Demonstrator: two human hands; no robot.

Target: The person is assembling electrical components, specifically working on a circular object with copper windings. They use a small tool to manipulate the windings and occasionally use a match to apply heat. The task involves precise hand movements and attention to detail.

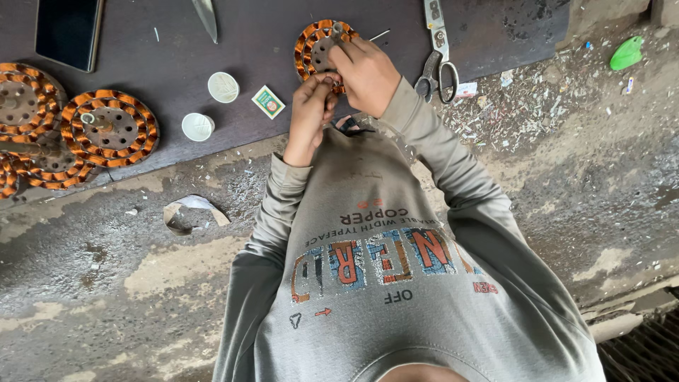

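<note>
The person looks straight down their own grey printed sweatshirt [396,283] at both hands, which meet over the near edge of a dark worktop [247,42]. The right hand [364,71] is closed, knuckles up, its fingers curled onto the near rim of a round copper-wound coil [315,46] that lies flat on the worktop. The left hand [310,106] sits just below it, also closed, fingertips pinched at the coil's near edge and touching the right hand; what exactly it pinches is too small to tell. The coil shows orange and dark windings around a grey perforated metal middle, and the hands cover its lower right part.

Just right of the hands a pair of scissors [437,71] lies on the worktop, handles toward the person. To the left of the hands rests a small green and white box [269,101], and beyond it two round white caps [211,106] lie near each other. At the far left, several more copper-wound coils [109,127] overlap in a cluster at the worktop's edge. A dark phone [68,32] lies at the upper left corner, and a metal blade tip [206,18] points in from the top edge.

Below the worktop is a rough, dirty concrete floor [106,283], with a curled strip of paper [187,212] on it and small scraps scattered at the right. A green object [627,53] lies on the ground at the upper right.
</note>
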